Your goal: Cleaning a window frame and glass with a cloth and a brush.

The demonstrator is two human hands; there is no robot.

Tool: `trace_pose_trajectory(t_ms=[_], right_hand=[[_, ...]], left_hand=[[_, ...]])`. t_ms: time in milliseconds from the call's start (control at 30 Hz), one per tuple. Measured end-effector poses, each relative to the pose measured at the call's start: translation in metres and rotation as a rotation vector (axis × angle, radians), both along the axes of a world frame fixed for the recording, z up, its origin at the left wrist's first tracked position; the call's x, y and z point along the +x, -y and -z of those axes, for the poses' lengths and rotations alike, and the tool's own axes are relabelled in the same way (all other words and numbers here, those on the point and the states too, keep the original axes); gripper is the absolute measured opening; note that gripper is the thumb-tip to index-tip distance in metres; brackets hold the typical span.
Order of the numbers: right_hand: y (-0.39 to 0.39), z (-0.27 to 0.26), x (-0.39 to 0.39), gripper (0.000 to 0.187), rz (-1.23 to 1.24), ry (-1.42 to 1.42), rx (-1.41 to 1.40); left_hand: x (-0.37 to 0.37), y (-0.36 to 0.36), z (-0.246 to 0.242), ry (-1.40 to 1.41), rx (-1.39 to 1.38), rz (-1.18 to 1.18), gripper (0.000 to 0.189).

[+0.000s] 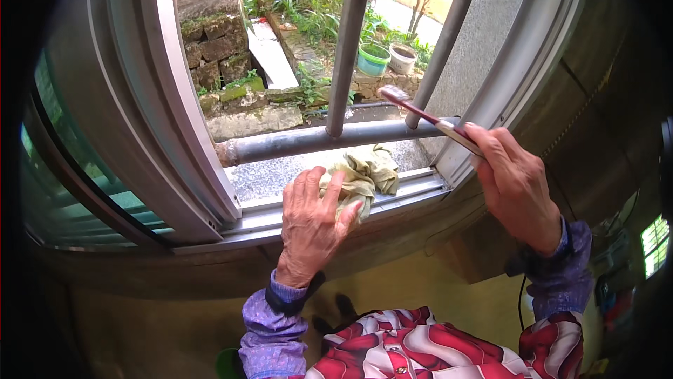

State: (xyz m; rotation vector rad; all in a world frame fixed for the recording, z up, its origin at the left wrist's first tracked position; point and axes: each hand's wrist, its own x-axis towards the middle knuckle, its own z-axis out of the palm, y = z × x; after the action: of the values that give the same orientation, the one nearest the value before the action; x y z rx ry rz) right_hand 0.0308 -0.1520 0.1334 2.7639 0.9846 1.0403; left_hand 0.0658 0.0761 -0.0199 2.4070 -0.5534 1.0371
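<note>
My right hand (518, 184) grips a toothbrush (439, 124) by its dark red and white handle. The brush's bristled head points up and left, in front of the window bars, apart from the sill. On the lower window track (407, 192), my left hand (315, 216) is on a crumpled pale yellow-green cloth (363, 176). Its thumb and forefinger lie around the near part of the cloth, while the rest bunches out to the right over the track. The palm side of this hand is hidden.
Metal security bars (352, 47) rise from a horizontal pipe (294, 142) just beyond the track. A sliding window frame (157, 100) stands at left, and the aluminium jamb (505, 84) at right. Outside are plants, two buckets (374, 59) and a stone wall (218, 50). A cardboard-brown box (468, 253) is below right.
</note>
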Motion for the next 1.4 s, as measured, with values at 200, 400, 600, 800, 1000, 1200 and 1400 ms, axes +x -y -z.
trace_pose_trajectory(t_ms=[200, 400, 600, 800, 1000, 1200, 1400], right_hand=[[-0.037, -0.006, 0.056, 0.03, -0.023, -0.006, -0.27], [-0.093, -0.014, 0.162, 0.013, -0.237, -0.481, -0.472], [-0.101, 0.03, 0.243, 0.008, -0.102, -0.927, -0.4], [-0.064, 0.06, 0.291, 0.022, -0.037, -1.034, -0.787], [-0.027, 0.089, 0.303, 0.014, -0.557, 0.364, -0.904], [-0.067, 0.056, 0.252, 0.011, 0.031, -0.552, -0.85], [-0.008, 0.056, 0.309, 0.02, -0.219, -0.845, -0.409]], left_hand=[[0.006, 0.001, 0.002, -0.2, 0.18, 0.001, 0.045], [0.009, -0.001, 0.005, -0.151, 0.193, -0.071, 0.032], [0.012, 0.0, 0.015, -0.173, 0.114, -0.081, 0.031], [0.003, 0.001, 0.006, -0.171, 0.083, -0.045, 0.029], [0.005, 0.006, 0.006, -0.173, 0.093, -0.036, 0.029], [0.007, 0.0, 0.012, -0.148, 0.088, -0.057, 0.03], [0.01, 0.023, -0.002, -0.113, 0.077, 0.026, 0.029]])
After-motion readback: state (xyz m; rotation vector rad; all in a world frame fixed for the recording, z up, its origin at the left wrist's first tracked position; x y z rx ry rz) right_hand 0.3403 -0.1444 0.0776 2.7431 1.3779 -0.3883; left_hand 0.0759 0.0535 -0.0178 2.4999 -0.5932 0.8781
